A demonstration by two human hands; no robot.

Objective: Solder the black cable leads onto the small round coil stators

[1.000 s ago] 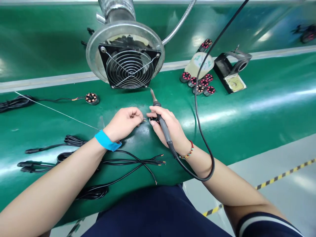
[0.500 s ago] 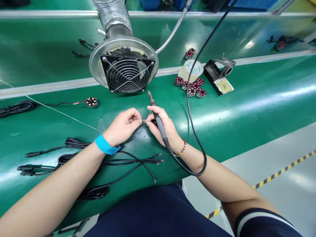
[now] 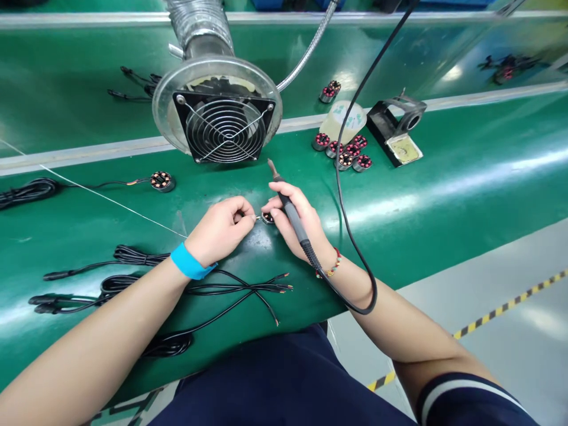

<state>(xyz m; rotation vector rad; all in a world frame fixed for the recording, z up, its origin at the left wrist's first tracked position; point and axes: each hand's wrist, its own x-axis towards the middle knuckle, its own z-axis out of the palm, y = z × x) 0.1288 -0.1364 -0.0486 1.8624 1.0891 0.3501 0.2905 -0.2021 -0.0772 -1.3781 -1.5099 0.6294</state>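
My right hand (image 3: pixel 302 222) is closed around a soldering iron (image 3: pixel 291 218), its tip pointing up and away over the bench. Just past my right fingertips, a small motor stator (image 3: pixel 267 218) with copper windings shows, partly covered by the hand. Left of it, my left hand (image 3: pixel 222 229) pinches a thin wire (image 3: pixel 258 218) whose short end pokes out toward the stator; the rest is hidden in the fingers. Several black cables (image 3: pixel 239 289) with stripped ends lie below my left wrist. Further left rests another stator (image 3: pixel 162 181) joined to a cable.
A round fume extractor fan (image 3: pixel 228 133) hangs beyond my hands. At the back right are several stators (image 3: pixel 352 150), a pale block (image 3: pixel 341 121) and a soldering iron stand (image 3: pixel 397 127). The iron's black cord (image 3: pixel 341 195) loops over my right forearm. Solder wire (image 3: pixel 110 201) stretches across the left.
My right hand has shifted slightly right, away from my left fingers, and the stator beside its fingertips shows more. My left hand keeps its pinch. The view has moved a little.
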